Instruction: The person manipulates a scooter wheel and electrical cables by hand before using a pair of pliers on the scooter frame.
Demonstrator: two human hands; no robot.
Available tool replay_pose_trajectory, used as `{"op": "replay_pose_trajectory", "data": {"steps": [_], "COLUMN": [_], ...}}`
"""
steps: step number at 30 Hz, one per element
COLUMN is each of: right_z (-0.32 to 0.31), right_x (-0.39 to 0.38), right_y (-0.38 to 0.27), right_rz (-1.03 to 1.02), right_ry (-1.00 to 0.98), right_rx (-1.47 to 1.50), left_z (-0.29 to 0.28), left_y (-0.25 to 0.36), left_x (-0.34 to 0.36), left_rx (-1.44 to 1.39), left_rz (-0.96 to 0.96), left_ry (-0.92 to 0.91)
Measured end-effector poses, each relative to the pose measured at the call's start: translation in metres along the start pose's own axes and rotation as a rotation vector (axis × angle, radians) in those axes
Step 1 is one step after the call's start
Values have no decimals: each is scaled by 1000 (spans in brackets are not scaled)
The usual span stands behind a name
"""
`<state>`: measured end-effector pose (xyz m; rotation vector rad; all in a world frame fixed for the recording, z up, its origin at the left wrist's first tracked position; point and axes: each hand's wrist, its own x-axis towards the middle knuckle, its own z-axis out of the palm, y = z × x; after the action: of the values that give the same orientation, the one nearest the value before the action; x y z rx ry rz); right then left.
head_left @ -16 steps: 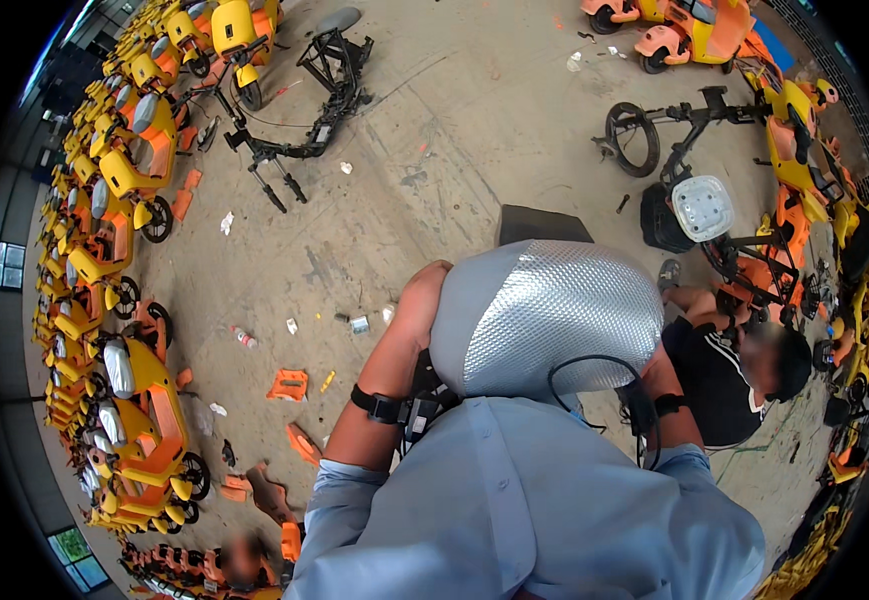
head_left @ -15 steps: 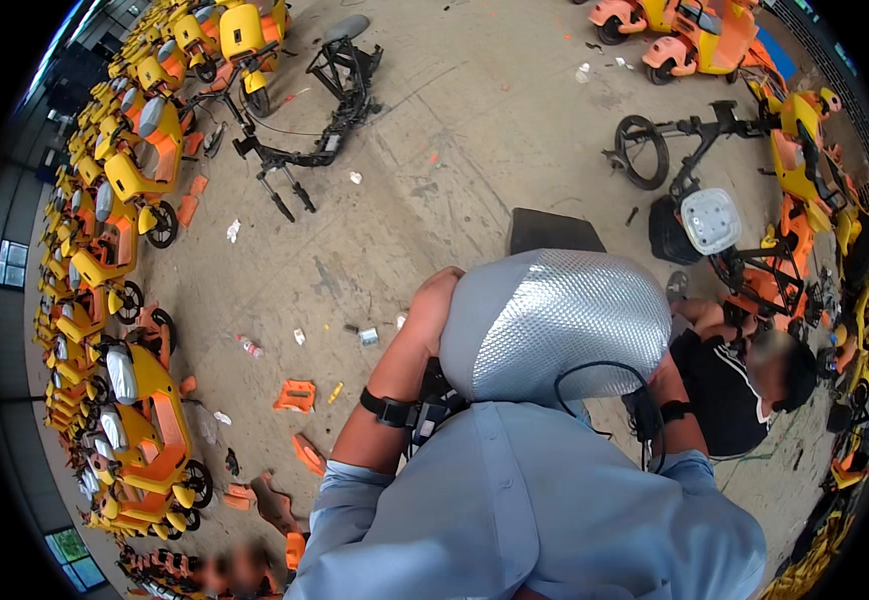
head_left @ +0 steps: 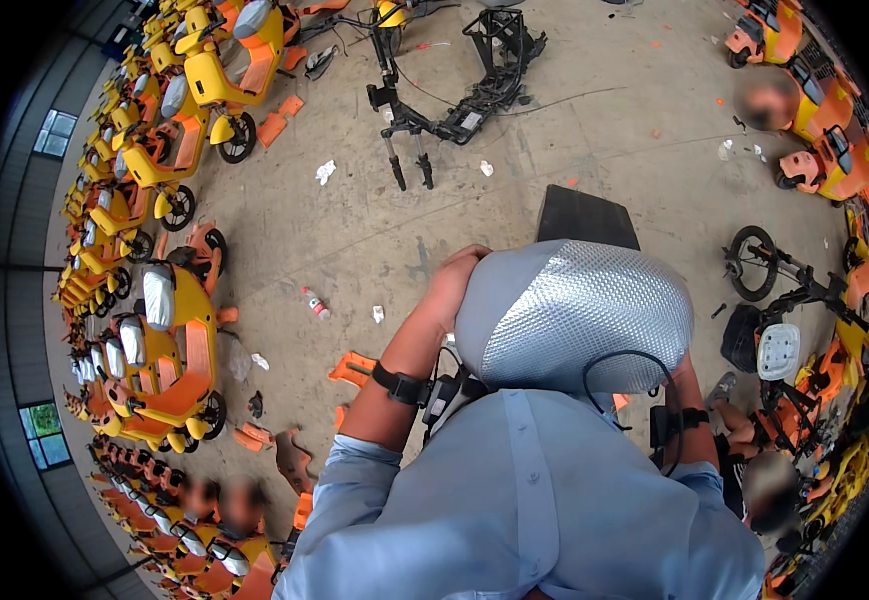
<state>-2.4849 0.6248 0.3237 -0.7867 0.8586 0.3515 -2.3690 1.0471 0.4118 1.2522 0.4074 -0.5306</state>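
Observation:
A scooter seat (head_left: 594, 310), bulky and rounded, with grey sides and a textured silver cover, is held in front of my chest. My left hand (head_left: 462, 277) is closed around its left side, fingers over the far edge. On the opposite side my right hand (head_left: 683, 372) supports it, its fingers hidden behind the cover. A dark flat-faced box-like part (head_left: 586, 217) juts out beyond the seat's far side; whether the two are joined is hidden. A black cable (head_left: 644, 352) loops over the near right part of the cover.
Rows of yellow and orange scooters (head_left: 189, 330) line the left. A stripped black scooter frame (head_left: 469, 120) lies ahead. Near a plastic bottle (head_left: 316, 303) are orange panels (head_left: 352, 368) on the floor. At right are a person (head_left: 769, 495) and a wheeled frame (head_left: 754, 265).
The surroundings have swung rightward in view, as my body turns left. The black frame and bottle now appear farther right; the person at right appears lower. Both hands keep holding the seat.

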Motion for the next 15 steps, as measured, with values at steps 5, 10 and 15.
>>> {"op": "replay_pose_trajectory", "data": {"steps": [5,10,15], "right_z": [69,199,311], "right_x": [100,208,359], "right_y": [-23,-44,-72], "right_rz": [-21,2,201], "right_ry": [-95,-152,-215], "right_rx": [-117,-205,-365], "left_z": [-52,-130,-211], "left_y": [65,98,108], "left_x": [65,167,285], "left_rx": [-36,-108,-216], "left_rz": [-23,-10,-140], "left_ry": [31,100,239]}}
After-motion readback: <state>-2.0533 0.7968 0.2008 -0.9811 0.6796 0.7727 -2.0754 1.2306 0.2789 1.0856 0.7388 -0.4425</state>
